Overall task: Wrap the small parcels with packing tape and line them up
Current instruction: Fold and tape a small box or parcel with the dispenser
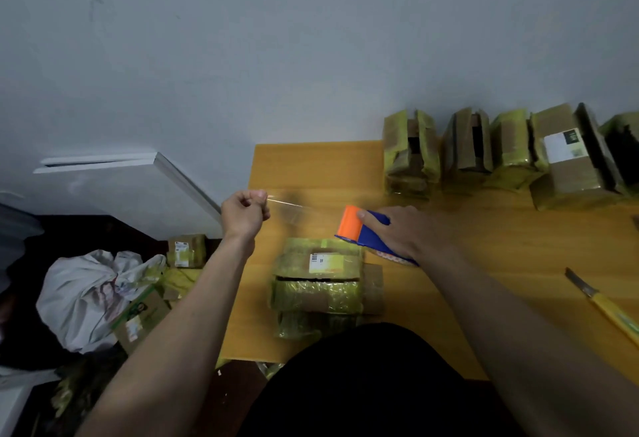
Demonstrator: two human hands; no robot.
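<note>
A small cardboard parcel point(321, 277) with yellow-green tape and a white label lies on the wooden table point(484, 246) in front of me. My right hand point(404, 232) grips a blue and orange tape dispenser point(363, 229) just above the parcel's far right corner. My left hand point(245, 213) pinches the free end of a clear tape strip point(294, 208), which stretches from it to the dispenser above the parcel. Several wrapped parcels point(501, 153) stand in a row along the table's back right.
A yellow-handled utility knife point(601, 305) lies at the table's right edge. On the floor to the left are a white plastic bag point(86, 295) and more cardboard boxes point(186, 250). A grey wall rises behind the table.
</note>
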